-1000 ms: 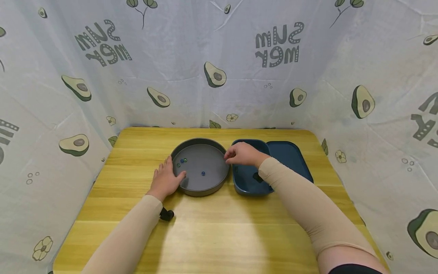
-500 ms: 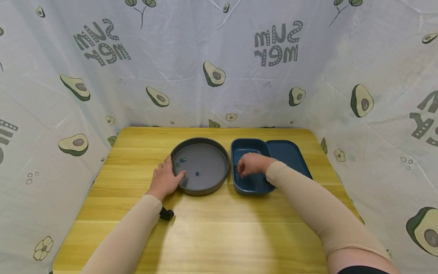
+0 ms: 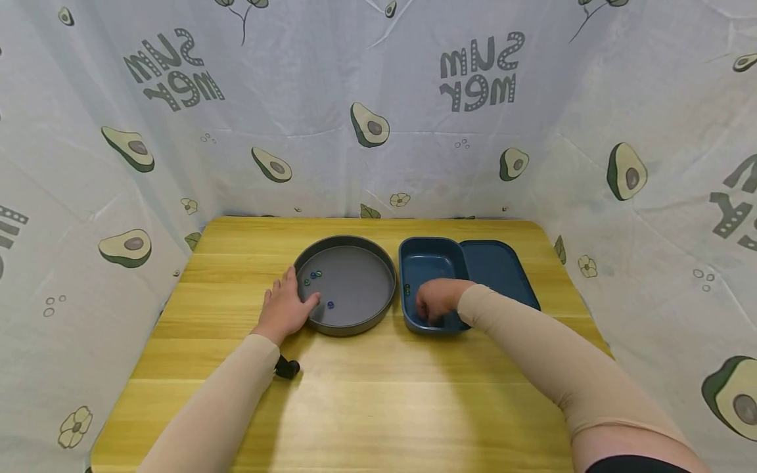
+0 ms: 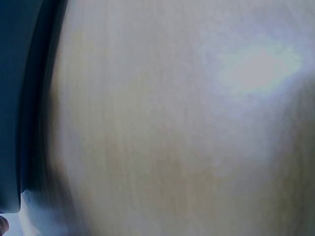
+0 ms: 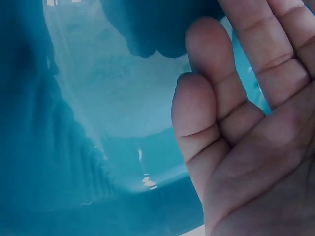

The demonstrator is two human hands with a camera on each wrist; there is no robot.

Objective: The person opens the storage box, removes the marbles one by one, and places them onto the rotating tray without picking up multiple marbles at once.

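My left hand (image 3: 282,307) lies against the left side of a round grey pan (image 3: 361,289), fingers spread along its outer wall and thumb over the rim. A blue marble (image 3: 330,305) sits near that thumb, and several blue and green marbles (image 3: 313,275) lie at the pan's left inside. My right hand (image 3: 440,299) is down inside a dark blue rectangular container (image 3: 430,248), blurred. In the right wrist view its last two fingers (image 5: 209,59) bend loosely over a bare palm; the thumb and index fingertips are hidden. Green marbles (image 3: 407,289) lie by the container's left wall.
A flat dark blue lid (image 3: 493,266) lies right of the container, partly beneath its edge. Both vessels stand on a yellow wood table (image 3: 367,407). A printed curtain (image 3: 307,85) hangs around its back and sides. A black wrist-worn device (image 3: 287,368) shows under the left wrist.
My right hand has gone from the pan's right rim into the blue container, then toward its near side. One blue marble has rolled leftward across the pan. My left hand has stayed put.
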